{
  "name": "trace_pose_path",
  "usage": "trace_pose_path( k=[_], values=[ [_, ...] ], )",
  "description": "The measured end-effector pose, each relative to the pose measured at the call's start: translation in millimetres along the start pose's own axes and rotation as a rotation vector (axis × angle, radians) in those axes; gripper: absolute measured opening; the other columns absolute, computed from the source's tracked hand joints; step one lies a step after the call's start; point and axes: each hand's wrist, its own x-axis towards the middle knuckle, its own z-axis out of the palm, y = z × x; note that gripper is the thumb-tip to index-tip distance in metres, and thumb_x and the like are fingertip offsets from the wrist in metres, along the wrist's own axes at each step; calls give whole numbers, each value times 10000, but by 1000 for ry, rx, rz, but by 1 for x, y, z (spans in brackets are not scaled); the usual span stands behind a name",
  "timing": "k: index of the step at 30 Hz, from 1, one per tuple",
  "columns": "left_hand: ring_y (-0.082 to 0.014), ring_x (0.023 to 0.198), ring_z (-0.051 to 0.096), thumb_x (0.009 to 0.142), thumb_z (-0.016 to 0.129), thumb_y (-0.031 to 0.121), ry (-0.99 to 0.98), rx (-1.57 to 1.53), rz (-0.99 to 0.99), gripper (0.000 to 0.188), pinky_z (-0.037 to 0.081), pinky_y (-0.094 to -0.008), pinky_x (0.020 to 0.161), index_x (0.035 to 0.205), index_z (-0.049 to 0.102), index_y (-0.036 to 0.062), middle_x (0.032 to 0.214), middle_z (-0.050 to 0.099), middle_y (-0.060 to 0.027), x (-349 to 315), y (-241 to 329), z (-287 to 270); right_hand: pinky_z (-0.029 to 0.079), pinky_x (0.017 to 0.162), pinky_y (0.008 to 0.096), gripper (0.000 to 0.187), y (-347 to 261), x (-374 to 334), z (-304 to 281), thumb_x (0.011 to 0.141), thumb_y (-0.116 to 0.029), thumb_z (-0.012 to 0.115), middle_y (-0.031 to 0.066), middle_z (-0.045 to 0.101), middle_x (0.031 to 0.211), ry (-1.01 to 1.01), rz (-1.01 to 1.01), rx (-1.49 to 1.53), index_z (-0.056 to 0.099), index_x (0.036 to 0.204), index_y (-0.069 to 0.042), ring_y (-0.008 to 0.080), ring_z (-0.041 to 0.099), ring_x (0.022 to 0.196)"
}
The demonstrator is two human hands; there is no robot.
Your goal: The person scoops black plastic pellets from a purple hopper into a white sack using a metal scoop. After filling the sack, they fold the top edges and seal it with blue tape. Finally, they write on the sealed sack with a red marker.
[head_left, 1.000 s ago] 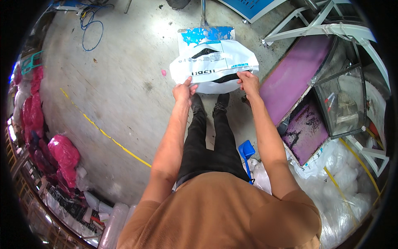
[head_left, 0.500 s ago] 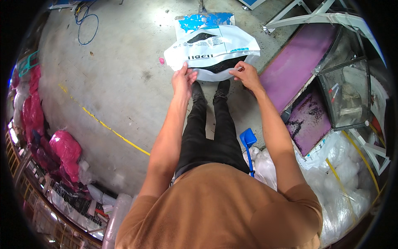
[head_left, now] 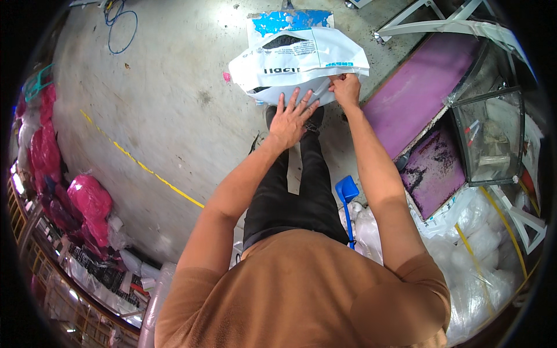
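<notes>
A white plastic bag with dark print and a blue panel at its far end hangs in front of me above the concrete floor. My right hand pinches the bag's near edge on its right side. My left hand is flat with fingers spread, pressing against the bag's lower side near its middle. My legs in black trousers stand below the bag.
A purple board and a glass box lie to the right. A blue scoop stands by white sacks at lower right. Pink bags line the left wall. A yellow line crosses the floor.
My left hand has let go of the bag's left edge and now lies open against its underside. My right hand still grips the edge; the bag has shifted slightly.
</notes>
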Motion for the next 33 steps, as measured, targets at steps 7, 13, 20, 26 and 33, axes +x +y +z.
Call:
trace_pose_path(
  k=[7,13,20,26,33],
  values=[
    [-325,1575,32,885,728,410,-70,140,26,977,112,-631,1237,1638,108,345,1717,53,18,8,-27,16,555,686,332,347,16,-14,1,827,-177,786,125,721,928,36,-198,83,647,1065,35,176,711,809],
    [-288,1575,53,881,725,432,-83,163,4,985,129,-614,1241,1636,96,361,1714,63,43,10,-27,11,492,603,275,427,-50,-65,0,849,-287,829,28,622,816,-250,434,888,619,1131,-44,122,591,677],
    [-289,1567,90,864,739,445,-69,162,15,1001,146,-622,1232,1633,101,383,1714,74,46,14,-30,11,476,546,229,190,-22,-41,25,892,-169,788,-6,609,755,-224,359,961,677,975,-38,77,546,593],
    [-290,1560,111,863,744,435,-63,164,27,993,136,-624,1229,1632,118,382,1714,80,43,12,-34,12,484,505,222,134,-25,-46,21,874,-120,781,0,623,696,-158,270,861,694,893,-19,64,538,525],
    [-311,1556,128,876,735,401,-73,130,32,952,140,-633,1223,1631,155,362,1711,102,27,13,-37,18,495,515,225,117,7,-44,37,882,-108,763,8,637,709,-173,295,872,695,891,-14,70,551,533]
  ],
)
